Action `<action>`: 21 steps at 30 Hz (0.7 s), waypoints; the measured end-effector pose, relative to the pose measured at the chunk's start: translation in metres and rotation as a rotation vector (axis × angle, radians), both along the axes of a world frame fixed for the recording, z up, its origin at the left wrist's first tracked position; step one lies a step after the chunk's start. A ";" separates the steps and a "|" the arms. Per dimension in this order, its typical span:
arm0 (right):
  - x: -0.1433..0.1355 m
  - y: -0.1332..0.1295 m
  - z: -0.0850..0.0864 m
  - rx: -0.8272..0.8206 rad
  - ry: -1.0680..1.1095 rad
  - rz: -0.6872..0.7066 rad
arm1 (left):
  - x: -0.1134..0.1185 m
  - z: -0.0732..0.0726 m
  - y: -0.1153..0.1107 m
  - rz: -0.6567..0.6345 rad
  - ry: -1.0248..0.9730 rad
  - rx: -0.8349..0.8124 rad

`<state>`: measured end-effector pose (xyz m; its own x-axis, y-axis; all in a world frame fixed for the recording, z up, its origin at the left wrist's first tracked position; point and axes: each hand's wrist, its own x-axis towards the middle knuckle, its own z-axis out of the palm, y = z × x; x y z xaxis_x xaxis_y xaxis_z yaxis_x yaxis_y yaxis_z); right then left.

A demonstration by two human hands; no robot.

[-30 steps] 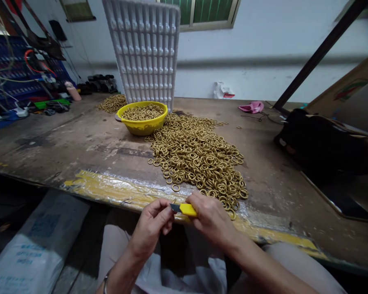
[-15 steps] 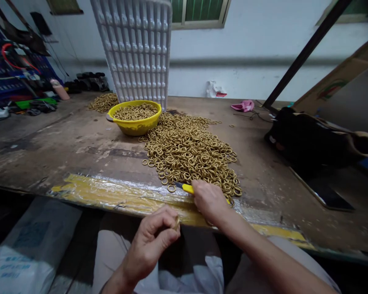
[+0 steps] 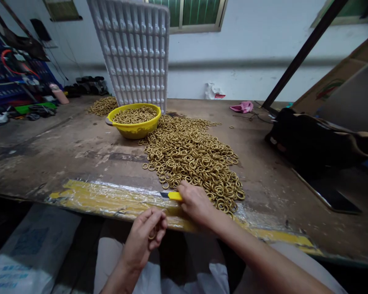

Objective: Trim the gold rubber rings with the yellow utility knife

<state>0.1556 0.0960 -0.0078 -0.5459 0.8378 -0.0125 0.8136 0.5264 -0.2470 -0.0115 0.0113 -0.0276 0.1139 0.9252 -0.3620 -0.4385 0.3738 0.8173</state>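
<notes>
My right hand (image 3: 196,203) is closed around a yellow utility knife (image 3: 174,196), its dark blade pointing left over the taped table edge. Just left of it and lower, my left hand (image 3: 147,230) is closed on a brass-coloured ring (image 3: 152,236), partly hidden by the fingers. Beyond both hands spreads a large pile of similar rings (image 3: 190,155) on the table. More rings fill a yellow basin (image 3: 135,130) at the pile's far left side.
A ribbed grey plastic tray (image 3: 135,53) stands upright behind the basin, near a smaller ring heap (image 3: 102,106). Yellow tape (image 3: 101,196) covers the table's front edge. To the right lie a phone (image 3: 334,196), a black bag (image 3: 309,141) and a pink cloth (image 3: 242,107).
My right hand has moved left with the utility knife, baring more of the pile's near edge. My left hand has also shifted left and turned, so a ring shows below its fingers.
</notes>
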 end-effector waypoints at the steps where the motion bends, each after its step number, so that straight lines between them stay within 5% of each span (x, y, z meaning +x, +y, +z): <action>1: 0.004 0.000 0.004 -0.040 0.097 0.014 | 0.002 -0.001 0.002 0.036 0.044 0.000; 6: 0.012 -0.009 0.024 -0.379 0.579 0.139 | 0.012 0.002 0.010 -0.012 0.009 0.020; 13: 0.016 -0.015 0.030 -0.584 0.746 0.150 | 0.016 0.005 0.008 -0.162 -0.079 0.060; 17: 0.019 -0.020 0.032 -0.509 0.695 0.120 | 0.018 0.008 0.006 -0.226 -0.049 0.073; 21: 0.023 -0.034 0.029 -0.209 0.419 0.010 | 0.018 0.013 0.004 -0.111 0.010 0.058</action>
